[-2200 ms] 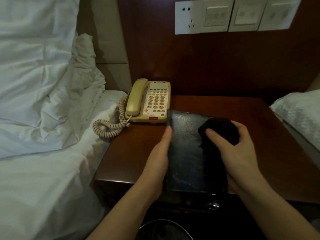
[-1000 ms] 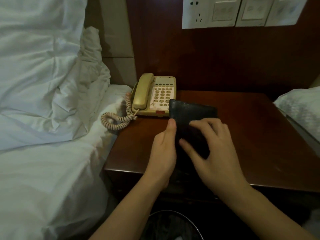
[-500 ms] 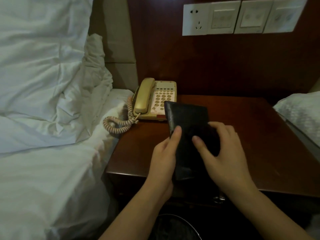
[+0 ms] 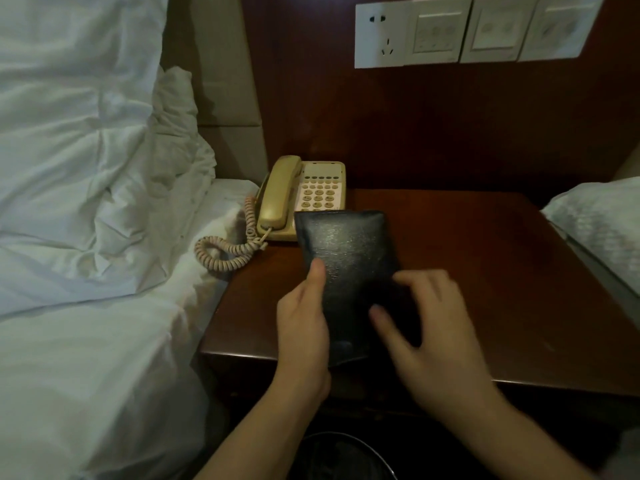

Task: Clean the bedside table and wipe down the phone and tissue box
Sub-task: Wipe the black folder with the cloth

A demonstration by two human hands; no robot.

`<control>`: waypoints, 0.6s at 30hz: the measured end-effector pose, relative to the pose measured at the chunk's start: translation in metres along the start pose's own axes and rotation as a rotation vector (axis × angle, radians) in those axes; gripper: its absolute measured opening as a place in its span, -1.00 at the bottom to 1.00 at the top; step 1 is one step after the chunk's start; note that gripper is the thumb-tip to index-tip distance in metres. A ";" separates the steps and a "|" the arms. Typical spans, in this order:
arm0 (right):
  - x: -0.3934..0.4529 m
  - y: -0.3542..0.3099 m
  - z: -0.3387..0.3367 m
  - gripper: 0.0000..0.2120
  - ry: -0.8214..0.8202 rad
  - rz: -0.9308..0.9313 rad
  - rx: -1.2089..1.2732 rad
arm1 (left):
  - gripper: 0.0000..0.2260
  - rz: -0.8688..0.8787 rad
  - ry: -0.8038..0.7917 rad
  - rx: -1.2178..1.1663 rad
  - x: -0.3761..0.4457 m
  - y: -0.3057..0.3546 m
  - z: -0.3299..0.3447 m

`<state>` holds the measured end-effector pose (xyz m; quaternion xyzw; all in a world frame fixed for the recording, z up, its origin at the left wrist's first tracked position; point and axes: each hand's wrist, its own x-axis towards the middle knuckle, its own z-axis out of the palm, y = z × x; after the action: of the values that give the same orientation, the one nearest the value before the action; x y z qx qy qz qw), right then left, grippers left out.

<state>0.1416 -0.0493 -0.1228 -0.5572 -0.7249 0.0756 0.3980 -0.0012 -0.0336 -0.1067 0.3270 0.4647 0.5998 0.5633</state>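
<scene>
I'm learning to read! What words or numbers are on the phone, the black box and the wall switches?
No text can be read here.
Phone: keypad markings too small and blurred.
Black box: no lettering shows.
Wall switch plates: faint marks, too blurred.

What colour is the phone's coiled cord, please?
Pale pinkish beige coiled cord, clearest in the head view.
</scene>
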 end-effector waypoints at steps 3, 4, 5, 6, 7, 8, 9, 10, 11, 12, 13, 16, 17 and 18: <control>-0.020 -0.002 0.007 -0.71 -0.095 -0.076 -0.002 | -0.67 0.035 0.010 -0.025 0.004 0.003 -0.002; -0.015 0.002 0.006 -0.71 -0.095 -0.077 -0.007 | -0.67 0.035 0.010 -0.026 0.004 0.003 -0.002; -0.007 0.008 0.005 -0.72 -0.073 -0.065 0.000 | -0.68 0.033 0.014 -0.030 0.004 0.003 0.000; 0.002 0.015 0.002 -0.72 -0.037 -0.024 0.017 | -0.69 0.029 0.023 -0.037 0.004 0.003 0.001; 0.012 0.021 -0.002 -0.73 0.005 0.045 0.044 | -0.70 0.019 0.034 -0.052 0.004 0.004 0.002; 0.021 0.025 -0.007 -0.73 0.040 0.127 0.079 | -0.71 0.009 0.043 -0.070 0.004 0.004 0.003; 0.025 0.027 -0.009 -0.72 0.058 0.198 0.104 | -0.72 -0.001 0.047 -0.089 0.004 0.005 0.003; 0.023 0.024 -0.009 -0.71 0.072 0.225 0.101 | -0.72 -0.010 0.049 -0.102 0.003 0.006 0.004; 0.016 0.016 -0.006 -0.71 0.094 0.196 0.061 | -0.71 -0.021 0.048 -0.115 0.002 0.006 0.006; 0.005 0.005 0.000 -0.73 0.106 0.126 0.011 | -0.70 -0.040 0.045 -0.135 0.001 0.006 0.006; -0.008 -0.007 0.008 -0.72 0.086 0.050 -0.019 | -0.69 -0.068 0.045 -0.166 -0.001 0.005 0.006; -0.029 -0.031 0.022 -0.65 -0.052 -0.063 -0.024 | -0.66 -0.218 -0.004 -0.292 -0.004 0.003 0.007; -0.025 -0.030 0.022 -0.65 -0.065 -0.078 -0.028 | -0.64 -0.255 -0.030 -0.339 -0.004 0.004 0.007; -0.018 -0.027 0.020 -0.66 -0.056 -0.076 -0.024 | -0.63 -0.262 -0.054 -0.372 -0.003 0.004 0.007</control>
<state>0.1099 -0.0679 -0.1301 -0.5317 -0.7571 0.0671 0.3735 0.0038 -0.0354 -0.1001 0.1705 0.3694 0.5880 0.6991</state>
